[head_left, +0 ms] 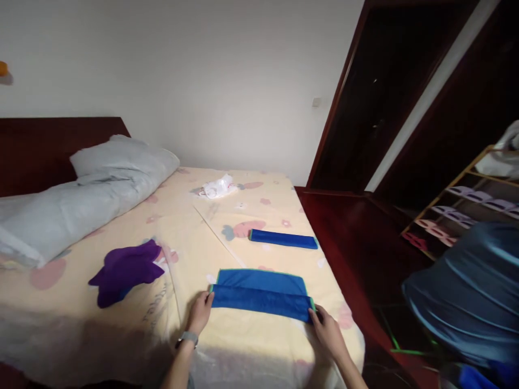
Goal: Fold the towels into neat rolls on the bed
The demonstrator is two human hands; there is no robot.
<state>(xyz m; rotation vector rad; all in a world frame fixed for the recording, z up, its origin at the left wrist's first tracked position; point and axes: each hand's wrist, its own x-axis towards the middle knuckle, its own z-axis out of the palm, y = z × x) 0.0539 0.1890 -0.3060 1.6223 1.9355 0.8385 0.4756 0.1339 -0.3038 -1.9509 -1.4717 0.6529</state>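
Note:
A blue towel (pixel 261 303) with green edging lies on the bed in front of me, its near part folded over and its far part flat. My left hand (pixel 201 312) pinches the left end of the fold. At the right end, my right hand (pixel 327 328) grips the other corner between thumb and fingers. Beyond it rests a second blue towel (pixel 284 239), folded into a narrow strip near the bed's right edge. To the left sits a crumpled purple cloth (pixel 127 272), with a bit of blue showing beneath it.
The bed (pixel 227 346) has a cream sheet with carrot prints. A white plastic bag (pixel 219 187) lies toward the wall, and a grey quilt (pixel 109 178) is bunched at the left. Right of the bed stand a shoe rack (pixel 458 208) and a dark blue covered object (pixel 466 292).

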